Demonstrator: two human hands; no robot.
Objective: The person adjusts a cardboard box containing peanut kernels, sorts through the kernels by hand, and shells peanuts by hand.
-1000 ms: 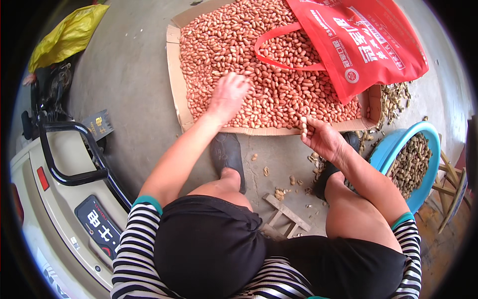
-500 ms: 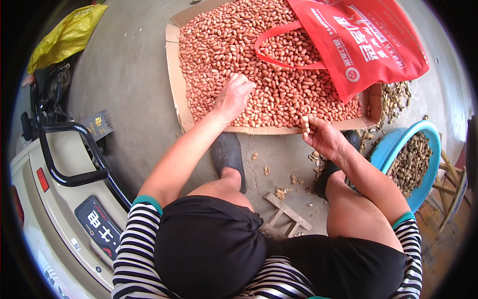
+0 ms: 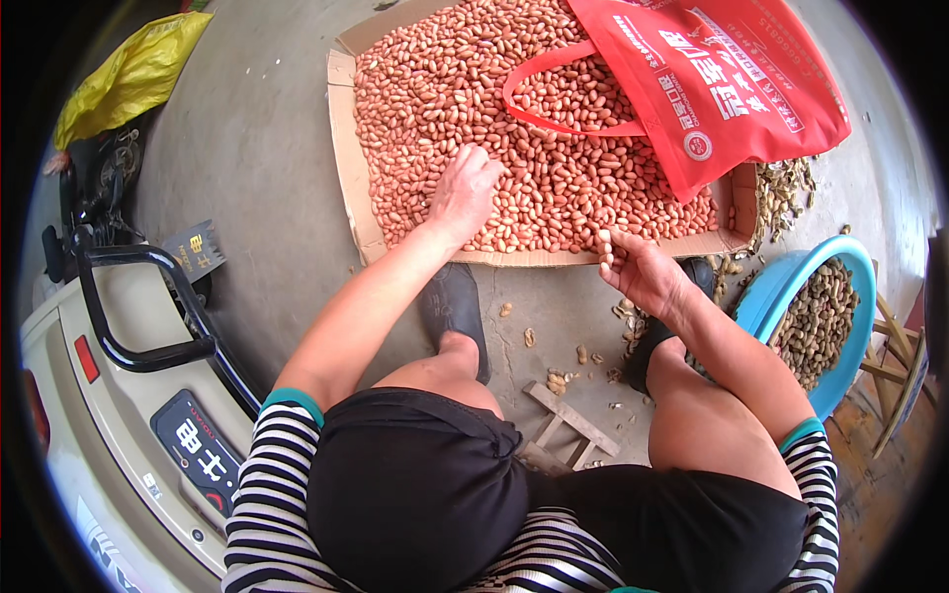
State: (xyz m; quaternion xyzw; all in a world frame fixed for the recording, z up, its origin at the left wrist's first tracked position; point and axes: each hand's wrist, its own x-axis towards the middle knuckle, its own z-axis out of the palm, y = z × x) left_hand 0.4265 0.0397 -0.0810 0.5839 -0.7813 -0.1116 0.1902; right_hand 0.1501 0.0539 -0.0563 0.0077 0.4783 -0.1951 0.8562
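Observation:
Red-skinned peanut kernels [image 3: 435, 89] fill a shallow cardboard tray [image 3: 343, 148] on the floor ahead of me. Over the kernels, left of the middle, my left hand [image 3: 465, 198] is closed; its curled fingertips are turned away, and anything in them is hidden. At the tray's near edge, my right hand [image 3: 647, 275] is shut, with a pale unshelled peanut [image 3: 604, 239] pinched between thumb and fingers. A red shopping bag [image 3: 727, 89] lies across the tray's far right corner, its strap looping over the kernels.
To my right stands a blue basin [image 3: 768, 301] of unshelled peanuts [image 3: 819, 321]. Empty shells [image 3: 786, 193] are heaped beside the tray. A wooden stool [image 3: 573, 425] sits between my legs. A beige scooter [image 3: 138, 395] is on the left, near a yellow bag [image 3: 133, 74].

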